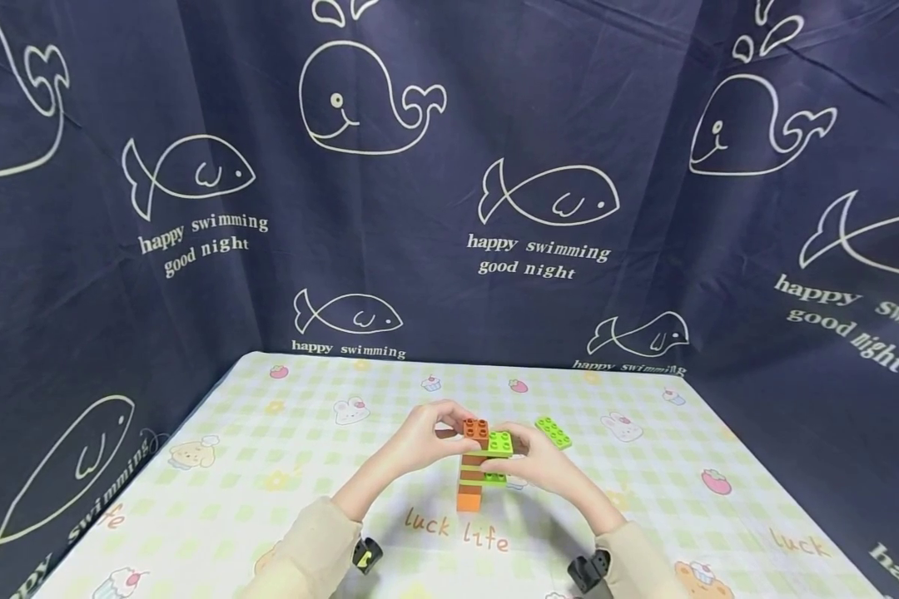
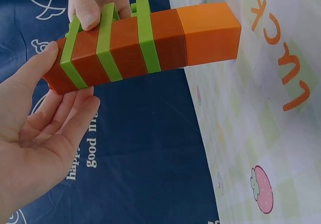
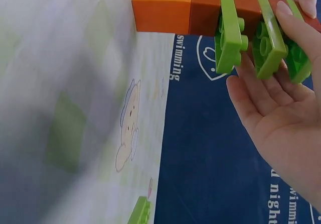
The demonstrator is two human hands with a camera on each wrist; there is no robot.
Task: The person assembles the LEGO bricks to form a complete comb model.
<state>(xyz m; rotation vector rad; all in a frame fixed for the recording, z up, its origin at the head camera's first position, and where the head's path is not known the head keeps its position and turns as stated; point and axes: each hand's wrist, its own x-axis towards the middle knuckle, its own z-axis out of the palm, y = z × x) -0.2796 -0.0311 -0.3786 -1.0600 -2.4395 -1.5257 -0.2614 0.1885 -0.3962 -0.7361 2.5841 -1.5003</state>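
A tower of toy building bricks (image 1: 469,474) stands upright on the table, with an orange block (image 2: 213,35) at its foot. Above that, red-brown bricks (image 2: 131,43) alternate with flat green studded bricks (image 3: 230,30), which jut out to the right. My left hand (image 1: 427,437) pinches the topmost red-brown brick (image 1: 475,428), thumb in front and fingers behind. From the right, my right hand (image 1: 535,457) holds the upper part of the tower around the top green brick (image 1: 500,443). Its thumb (image 3: 287,10) lies on the near side, its other fingers behind the jutting ends.
A loose green studded brick (image 1: 553,433) lies on the table beyond the right hand. The patterned tablecloth (image 1: 270,516) covers the table, and dark blue curtains (image 1: 419,216) with whale and fish drawings enclose its back and sides.
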